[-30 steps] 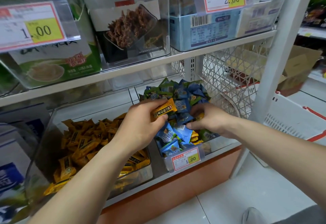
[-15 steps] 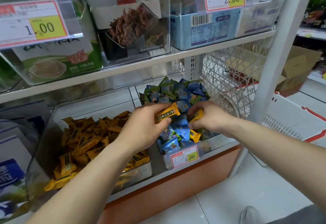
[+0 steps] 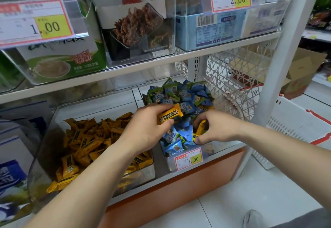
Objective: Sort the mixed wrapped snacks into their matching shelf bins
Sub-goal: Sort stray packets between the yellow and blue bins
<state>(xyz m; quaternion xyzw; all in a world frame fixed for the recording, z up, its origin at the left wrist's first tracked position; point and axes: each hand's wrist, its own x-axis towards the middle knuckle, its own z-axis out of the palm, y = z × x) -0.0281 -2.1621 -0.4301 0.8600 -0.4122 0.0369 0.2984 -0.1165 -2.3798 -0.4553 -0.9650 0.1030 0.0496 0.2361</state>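
My left hand [image 3: 146, 127] grips an orange wrapped snack bar [image 3: 170, 114] and holds it over the left edge of the clear bin of blue wrapped snacks [image 3: 184, 98]. My right hand [image 3: 217, 129] reaches into that same bin and pinches a second orange bar [image 3: 200, 127] that sticks up among the blue packets. A third orange bar lies just below it. To the left stands the clear bin of orange bars [image 3: 86, 141], heaped with several matching wrappers.
A price tag [image 3: 189, 158] reading 1.00 hangs on the blue bin's front. The shelf above [image 3: 125, 70] carries clear bins with boxed goods. A white lattice divider [image 3: 232, 84] and a white upright post [image 3: 279, 66] close off the right; a white basket [image 3: 295, 131] stands beyond.
My right hand has dug an orange bar out of the blue packets and lifted it slightly. My left hand has kept its bar and stayed over the bins' dividing edge.
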